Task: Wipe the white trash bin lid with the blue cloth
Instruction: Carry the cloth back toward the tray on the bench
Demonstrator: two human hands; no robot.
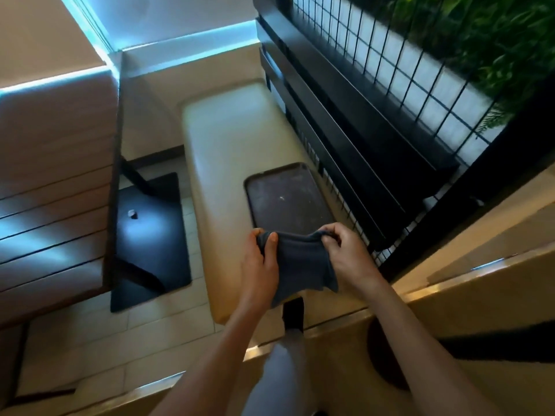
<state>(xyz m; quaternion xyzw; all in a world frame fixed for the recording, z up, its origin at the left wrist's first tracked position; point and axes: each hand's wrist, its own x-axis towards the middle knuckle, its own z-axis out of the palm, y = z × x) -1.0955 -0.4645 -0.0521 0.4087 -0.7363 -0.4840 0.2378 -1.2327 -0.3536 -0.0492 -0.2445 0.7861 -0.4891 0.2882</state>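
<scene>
Bare forearms (210,349), no sleeves, lt grey trouser leg (279,370), blk shoe (293,315)

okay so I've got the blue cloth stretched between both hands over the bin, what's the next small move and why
Probably lower the blue cloth onto the white lid. Left hand and right hand each pinch a top corner, and it hangs above the lid without touching it.

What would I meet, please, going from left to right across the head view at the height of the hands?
Wooden slatted table → black table base → left hand → blue cloth → right hand → black wire grid.
</scene>
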